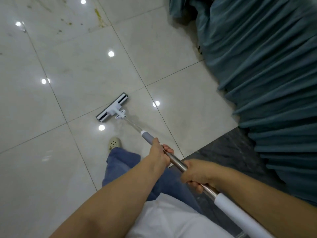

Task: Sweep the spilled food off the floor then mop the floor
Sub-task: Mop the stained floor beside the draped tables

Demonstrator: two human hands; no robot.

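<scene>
A person is gripping a mop [177,161] in both hands on a glossy tiled floor [77,69]; the left hand [160,152] is clenching the steel pole just behind its grey collar [147,137], fingers curling right round it; the right hand [197,175] is grasping the same pole nearer the body, just ahead of the white grip [231,210]; the pole is slanting down and forward to the mop head [112,108], which is lying flat on the tiles along a grout line; a pale shoe [114,143] is standing just behind the head, under blue jeans [123,162]; a white shirt [171,220] is showing at the bottom edge; yellow-green stains [98,14] are streaking the far tiles, well apart from the head; a teal pleated curtain [265,66] is hanging along the right, its hem meeting the floor beside a dark strip [228,152]; round lights are reflecting in the tiles.
</scene>
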